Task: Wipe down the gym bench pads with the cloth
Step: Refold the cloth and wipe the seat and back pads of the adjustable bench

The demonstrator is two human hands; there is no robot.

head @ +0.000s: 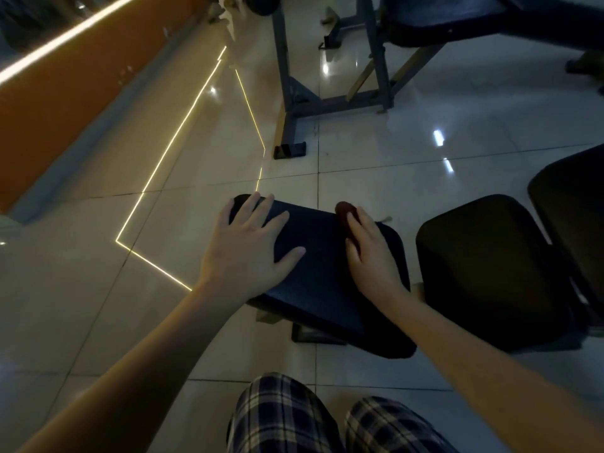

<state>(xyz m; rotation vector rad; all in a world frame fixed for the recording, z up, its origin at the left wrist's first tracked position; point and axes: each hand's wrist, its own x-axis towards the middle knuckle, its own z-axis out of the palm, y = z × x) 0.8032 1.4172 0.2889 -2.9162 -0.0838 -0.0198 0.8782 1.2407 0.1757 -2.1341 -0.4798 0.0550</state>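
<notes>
Pressing down on the padded surface [327, 273], both bare hands are at work over the nearest bench. The left hand [248, 253] lies flat and wide open near the far left corner of that surface, fingers spread and straight, holding nothing. Its fingertips reach almost to the far edge.

The right hand [369, 256] is on the right side of the same surface. Its fingers [356, 220] lie close together and nearly straight on top of the cloth [343, 212], pressing it onto the padding. The thumb is hidden, so how it sits cannot be told. The cloth is a dark reddish bundle at the far edge of the surface, towards the far right corner, showing just beyond and to the left of the fingertips. The rest of it is covered by the hand.

The surface itself is dark blue with rounded corners, and it sits tilted across the view. Just beside its right edge, apart by a narrow gap, is a second pad [490, 263], darker and also rounded.

Below lies a glossy tiled floor [98, 305] with a thin bright line of light [163, 158] reflected in it. A grey metal frame [294, 103] stands farther off, and plaid trousers [281, 416] show at the bottom edge.
</notes>
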